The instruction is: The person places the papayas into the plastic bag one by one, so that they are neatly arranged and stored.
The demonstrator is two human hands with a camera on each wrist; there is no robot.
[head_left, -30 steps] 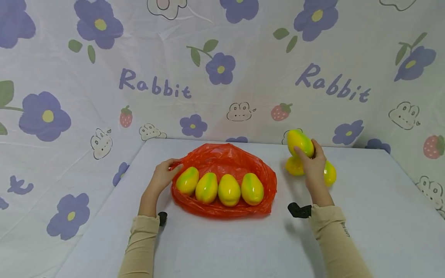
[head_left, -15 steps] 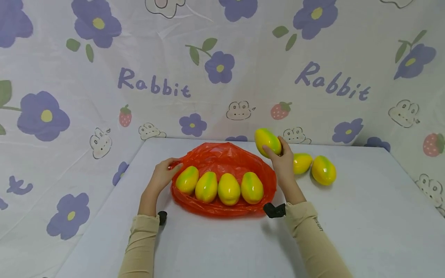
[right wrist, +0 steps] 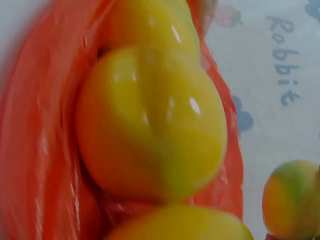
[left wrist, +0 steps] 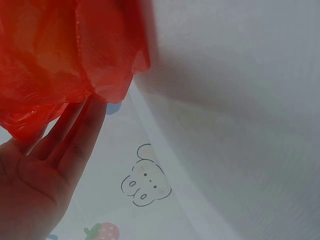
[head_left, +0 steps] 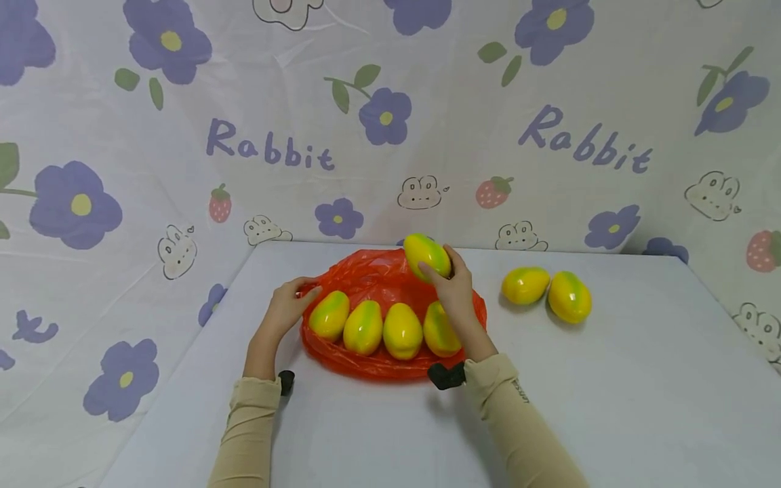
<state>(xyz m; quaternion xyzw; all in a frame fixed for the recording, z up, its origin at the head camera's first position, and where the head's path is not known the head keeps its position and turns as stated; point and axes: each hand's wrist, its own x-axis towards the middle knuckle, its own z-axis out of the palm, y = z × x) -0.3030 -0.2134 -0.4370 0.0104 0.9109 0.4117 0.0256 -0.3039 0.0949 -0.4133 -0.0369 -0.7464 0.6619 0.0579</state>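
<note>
In the head view my right hand (head_left: 454, 286) holds a glossy yellow-green papaya-like fruit (head_left: 427, 257) between thumb and fingers, raised over the back right part of a red plastic bag (head_left: 378, 271). Several similar fruits (head_left: 403, 332) sit in a row inside the bag's spread mouth. My left hand (head_left: 289, 305) pinches the bag's left rim; in the left wrist view its fingers (left wrist: 80, 135) reach behind the red film. The right wrist view looks closely at a bagged fruit (right wrist: 155, 125), somewhat blurred.
Two more yellow-green fruits, one on its side (head_left: 526, 285) and one tilted beside it (head_left: 570, 297), lie on the white table (head_left: 647, 379) right of the bag. A patterned cloth backdrop (head_left: 464, 142) stands behind the table. Black wrist cameras (head_left: 447, 376) sit by the sleeves.
My right hand has carried the fruit leftward from beside the loose fruits to above the bag. The left hand and the bag have stayed in place.
</note>
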